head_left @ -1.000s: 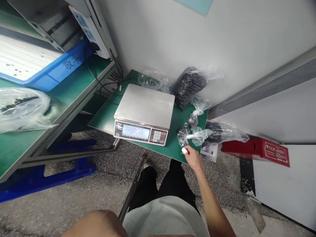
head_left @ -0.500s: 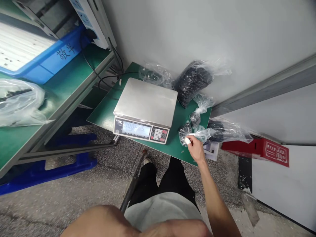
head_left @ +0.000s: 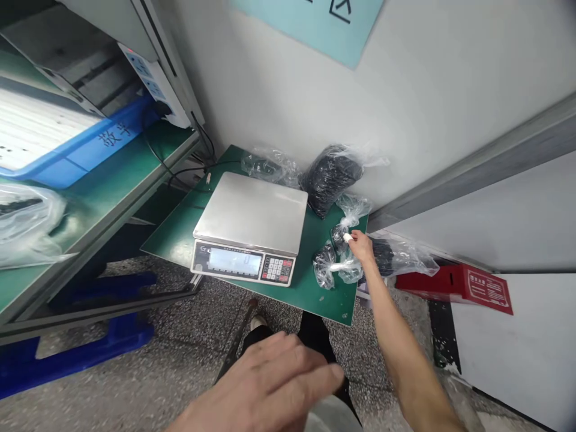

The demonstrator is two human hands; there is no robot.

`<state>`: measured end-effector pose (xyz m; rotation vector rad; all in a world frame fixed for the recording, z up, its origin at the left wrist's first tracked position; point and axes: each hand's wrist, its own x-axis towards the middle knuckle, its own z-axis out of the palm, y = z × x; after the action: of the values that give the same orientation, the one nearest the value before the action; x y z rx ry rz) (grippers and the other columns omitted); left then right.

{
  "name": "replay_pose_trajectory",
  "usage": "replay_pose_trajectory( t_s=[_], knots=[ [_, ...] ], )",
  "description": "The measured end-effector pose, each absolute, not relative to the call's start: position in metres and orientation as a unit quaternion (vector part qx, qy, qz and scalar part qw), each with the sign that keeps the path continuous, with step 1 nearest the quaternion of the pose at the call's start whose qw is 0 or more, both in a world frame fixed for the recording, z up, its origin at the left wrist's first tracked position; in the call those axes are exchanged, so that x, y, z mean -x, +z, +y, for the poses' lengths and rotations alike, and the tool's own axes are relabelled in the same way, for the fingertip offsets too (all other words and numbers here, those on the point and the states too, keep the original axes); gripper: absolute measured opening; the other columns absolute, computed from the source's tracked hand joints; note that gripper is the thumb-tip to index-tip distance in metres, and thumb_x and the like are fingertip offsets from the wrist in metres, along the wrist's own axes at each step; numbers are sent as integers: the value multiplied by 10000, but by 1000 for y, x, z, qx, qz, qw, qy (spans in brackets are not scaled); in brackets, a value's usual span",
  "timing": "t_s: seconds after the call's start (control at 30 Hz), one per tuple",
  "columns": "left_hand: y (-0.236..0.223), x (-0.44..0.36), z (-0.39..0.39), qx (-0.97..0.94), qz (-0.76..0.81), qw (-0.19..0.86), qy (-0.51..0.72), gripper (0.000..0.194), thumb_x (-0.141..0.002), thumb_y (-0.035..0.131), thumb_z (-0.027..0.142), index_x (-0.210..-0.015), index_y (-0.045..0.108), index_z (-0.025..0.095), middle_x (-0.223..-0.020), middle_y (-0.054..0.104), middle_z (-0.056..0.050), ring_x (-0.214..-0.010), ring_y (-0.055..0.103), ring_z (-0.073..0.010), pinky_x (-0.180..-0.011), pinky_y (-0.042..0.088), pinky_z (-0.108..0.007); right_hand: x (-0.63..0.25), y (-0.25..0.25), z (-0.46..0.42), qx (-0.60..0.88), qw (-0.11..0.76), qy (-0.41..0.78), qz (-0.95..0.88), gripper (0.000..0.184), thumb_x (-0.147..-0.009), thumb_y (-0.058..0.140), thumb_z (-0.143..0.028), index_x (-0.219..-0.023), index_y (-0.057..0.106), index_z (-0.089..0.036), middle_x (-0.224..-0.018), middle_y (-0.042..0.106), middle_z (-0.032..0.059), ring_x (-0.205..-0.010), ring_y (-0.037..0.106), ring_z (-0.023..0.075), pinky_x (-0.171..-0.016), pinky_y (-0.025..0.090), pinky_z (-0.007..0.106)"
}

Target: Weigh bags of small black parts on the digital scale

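My right hand [head_left: 361, 246] reaches over the right end of a green board [head_left: 335, 303]. Its fingers, one capped in white, are pinched at a small tied plastic bag of dark parts [head_left: 348, 215]. Just below lies a second small bag [head_left: 324, 265]. A large bag of black parts [head_left: 330, 173] leans on the wall behind them. To their left a steel weighing scale [head_left: 252, 213] has a lit display. At the bottom of the view my left hand [head_left: 270, 390] hovers with fingers stretched out, holding nothing.
A clear bag [head_left: 269, 165] lies behind the scale. Another bag [head_left: 402, 255] rests on a red box [head_left: 468, 283] right of the board. On the green shelf at left are a blue crate [head_left: 105, 139] and a plastic bag [head_left: 24, 222]. A dark rod [head_left: 231, 351] stands by my legs.
My right hand moved up from the lower small bag to the one behind it. My left hand rose into view with fingers spread. The scale's reading changed.
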<state>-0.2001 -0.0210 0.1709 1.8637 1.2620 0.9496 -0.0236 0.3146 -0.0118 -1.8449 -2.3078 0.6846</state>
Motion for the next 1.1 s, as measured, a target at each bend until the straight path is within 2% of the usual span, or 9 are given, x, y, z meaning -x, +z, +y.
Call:
replay_pose_trajectory(
  t_s=[0.1, 0.23, 0.33, 0.43, 0.6, 0.73, 0.83, 0.93, 1.1],
  knots=[
    [150, 197, -15, -731, 508, 341, 302, 422, -915, 400, 95, -1314, 421, 229, -1051, 655, -60, -933, 605, -188, -860, 499, -336, 35, -29, 329, 622, 9, 223, -751, 378, -734, 639, -313, -1059, 644, -122, -1025, 693, 139, -999, 643, 274, -872, 469, 317],
    [115, 184, -21, -722, 549, 369, 201, 345, -931, 382, 147, -1251, 495, 207, -970, 655, -65, -854, 619, -210, -774, 505, -337, 44, -43, 325, 635, -16, 212, -743, 576, -686, 687, -466, -1118, 604, -94, -1069, 657, 201, -1001, 633, 325, -837, 484, 368],
    [88, 177, -28, -714, 555, 386, 183, 306, -913, 443, 201, -1199, 551, 193, -939, 674, -74, -856, 638, -228, -791, 502, -336, 42, -43, 321, 639, -9, 213, -739, 536, -713, 629, -423, -1124, 599, -80, -1046, 652, 215, -979, 635, 342, -826, 484, 406],
    [63, 176, -35, -699, 569, 400, 169, 299, -892, 469, 214, -1168, 578, 177, -945, 688, -87, -887, 652, -238, -819, 500, -327, 35, -38, 324, 630, 14, 226, -743, 460, -685, 627, -372, -1085, 630, -144, -973, 680, 143, -947, 641, 320, -820, 484, 392],
    [37, 175, -42, -673, 584, 423, 165, 303, -864, 458, 188, -1134, 597, 180, -983, 693, -99, -912, 662, -251, -803, 507, -330, 21, -19, 316, 627, 90, 235, -737, 542, -630, 659, -369, -1128, 610, -161, -1035, 669, 136, -980, 615, 322, -853, 468, 411],
    [26, 172, -43, -656, 587, 438, 179, 306, -855, 456, 171, -1122, 601, 205, -983, 691, -76, -894, 673, -235, -763, 510, -300, 27, 9, 288, 537, 216, 467, -669, 620, -598, 691, -449, -1146, 569, -187, -1124, 646, 109, -966, 617, 280, -796, 493, 365],
    [24, 172, -42, -634, 602, 444, 194, 310, -856, 446, 164, -1122, 597, 214, -1006, 689, -69, -883, 670, -223, -751, 501, -287, 38, 35, 264, 458, 214, 622, -597, 619, -623, 738, -486, -1142, 554, -204, -1092, 656, 85, -866, 631, 231, -660, 501, 290],
    [25, 172, -42, -590, 622, 466, 218, 313, -849, 444, 164, -1122, 590, 207, -939, 694, -53, -823, 651, -203, -725, 479, -272, 44, 57, 243, 429, 212, 654, -586, 580, -656, 776, -478, -1132, 576, -214, -1062, 664, 60, -853, 622, 193, -649, 491, 239],
    [24, 173, -43, -446, 629, 526, 360, 282, -917, 433, 284, -1155, 545, 182, -910, 660, -33, -778, 587, -154, -720, 456, -256, 38, 66, 207, 385, 191, 666, -610, 567, -695, 771, -459, -1171, 591, -210, -1142, 650, 62, -1036, 598, 221, -866, 492, 283]
  ],
)
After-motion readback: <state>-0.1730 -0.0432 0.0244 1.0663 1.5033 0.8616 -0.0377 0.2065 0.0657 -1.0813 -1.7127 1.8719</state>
